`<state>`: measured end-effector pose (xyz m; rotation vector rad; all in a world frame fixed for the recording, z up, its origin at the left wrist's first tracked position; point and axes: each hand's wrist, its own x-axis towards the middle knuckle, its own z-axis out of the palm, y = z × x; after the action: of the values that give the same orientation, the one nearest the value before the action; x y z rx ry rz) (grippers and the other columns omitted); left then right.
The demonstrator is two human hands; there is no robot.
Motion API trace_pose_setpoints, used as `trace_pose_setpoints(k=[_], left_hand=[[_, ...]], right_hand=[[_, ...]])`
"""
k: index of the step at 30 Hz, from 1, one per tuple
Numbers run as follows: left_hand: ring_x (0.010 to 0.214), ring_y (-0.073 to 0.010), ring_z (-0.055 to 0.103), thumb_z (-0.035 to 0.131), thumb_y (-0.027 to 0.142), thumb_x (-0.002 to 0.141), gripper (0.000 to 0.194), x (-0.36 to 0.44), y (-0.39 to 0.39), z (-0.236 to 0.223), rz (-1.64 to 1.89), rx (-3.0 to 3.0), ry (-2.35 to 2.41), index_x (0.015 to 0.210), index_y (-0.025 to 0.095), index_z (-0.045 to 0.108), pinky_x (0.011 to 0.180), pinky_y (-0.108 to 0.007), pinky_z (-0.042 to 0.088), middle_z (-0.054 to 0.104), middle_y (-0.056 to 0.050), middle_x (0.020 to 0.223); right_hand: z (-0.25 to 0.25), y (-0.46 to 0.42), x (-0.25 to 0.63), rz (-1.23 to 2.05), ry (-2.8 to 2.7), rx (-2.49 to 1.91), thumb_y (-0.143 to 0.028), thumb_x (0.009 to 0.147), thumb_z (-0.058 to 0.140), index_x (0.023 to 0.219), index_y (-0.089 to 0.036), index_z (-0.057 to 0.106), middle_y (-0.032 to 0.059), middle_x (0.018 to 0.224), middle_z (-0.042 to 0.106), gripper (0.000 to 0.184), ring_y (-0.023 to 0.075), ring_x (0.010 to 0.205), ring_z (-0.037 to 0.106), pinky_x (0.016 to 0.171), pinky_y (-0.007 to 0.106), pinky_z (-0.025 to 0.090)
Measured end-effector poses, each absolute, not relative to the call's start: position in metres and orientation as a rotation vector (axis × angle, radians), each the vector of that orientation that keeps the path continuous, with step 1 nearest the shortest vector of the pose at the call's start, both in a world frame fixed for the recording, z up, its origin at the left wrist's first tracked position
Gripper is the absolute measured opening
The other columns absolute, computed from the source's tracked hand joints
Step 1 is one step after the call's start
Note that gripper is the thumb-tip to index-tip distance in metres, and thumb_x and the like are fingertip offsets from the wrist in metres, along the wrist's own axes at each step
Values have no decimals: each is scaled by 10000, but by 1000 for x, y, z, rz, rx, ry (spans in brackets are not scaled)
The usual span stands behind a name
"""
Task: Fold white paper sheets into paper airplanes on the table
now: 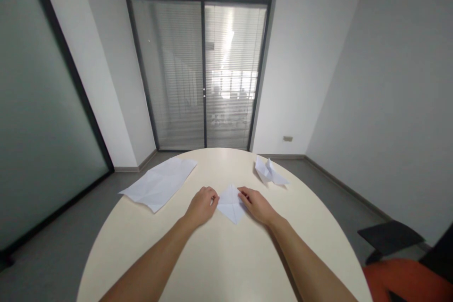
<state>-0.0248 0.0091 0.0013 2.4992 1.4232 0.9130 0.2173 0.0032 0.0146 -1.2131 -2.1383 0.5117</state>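
Note:
A small folded sheet of white paper [230, 205], roughly diamond-shaped with creases across it, lies on the table between my hands. My left hand [203, 205] has its fingers curled, with thumb and forefinger closed at the paper's left corner. On the other side, my right hand [257, 203] pinches the paper's upper right edge between thumb and fingers. The lower point of the paper faces toward me.
The round cream table [219, 264] carries a large creased white sheet [161, 181] at the left and a folded paper shape [269, 173] at the back right. An orange-seated chair [403, 278] with a black armrest stands at the lower right. Glass doors are beyond.

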Motion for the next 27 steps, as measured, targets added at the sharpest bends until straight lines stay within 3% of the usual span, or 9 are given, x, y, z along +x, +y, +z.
trace_pose_setpoints(k=[5, 12, 17, 21, 24, 27], left_hand=[[923, -220, 565, 494, 219, 943, 211, -24, 8, 2, 863, 2520, 1577, 774, 186, 617, 857, -340, 445, 650, -71, 891], [957, -227, 546, 557, 226, 903, 60, -24, 3, 4, 763, 2516, 1715, 883, 189, 601, 852, -346, 439, 634, -66, 964], [1024, -250, 548, 544, 238, 919, 134, -24, 2, 6, 799, 2477, 1706, 1012, 184, 625, 915, -387, 447, 643, -84, 1028], [1211, -215, 512, 520, 84, 879, 423, -23, 4, 4, 854, 2527, 1446, 1264, 237, 603, 1062, -378, 408, 609, -67, 1290], [1257, -196, 520, 482, 39, 874, 420, -24, 8, -2, 785, 2574, 1239, 1175, 244, 691, 1106, -364, 399, 601, -42, 1359], [1190, -194, 581, 480, 52, 882, 407, -24, 10, -6, 748, 2574, 1184, 1162, 235, 711, 1078, -367, 436, 660, -43, 1285]], right_hand=[[7, 7, 215, 518, -2077, -1241, -252, 929, 507, 1334, -217, 577, 92, 1141, 699, 413, 205, 894, 656, 835, 340, 507], [11, 2, 210, 356, -2227, -1166, -160, 910, 484, 1241, -208, 674, 118, 1372, 574, 384, 231, 1225, 567, 1070, 385, 431], [12, 0, 208, 324, -2277, -1228, -212, 945, 461, 1278, -199, 660, 123, 1372, 590, 388, 242, 1253, 548, 1091, 401, 416], [13, -1, 206, 312, -2310, -1238, -230, 950, 464, 1238, -188, 689, 135, 1398, 574, 368, 256, 1275, 531, 1097, 418, 400], [17, -3, 205, 284, -2348, -1215, -231, 955, 458, 1159, -175, 724, 137, 1387, 585, 340, 258, 1262, 537, 1084, 405, 401], [24, -6, 203, 238, -2427, -1171, -208, 957, 438, 1089, -190, 738, 110, 1293, 654, 329, 247, 1190, 576, 1047, 395, 415]])
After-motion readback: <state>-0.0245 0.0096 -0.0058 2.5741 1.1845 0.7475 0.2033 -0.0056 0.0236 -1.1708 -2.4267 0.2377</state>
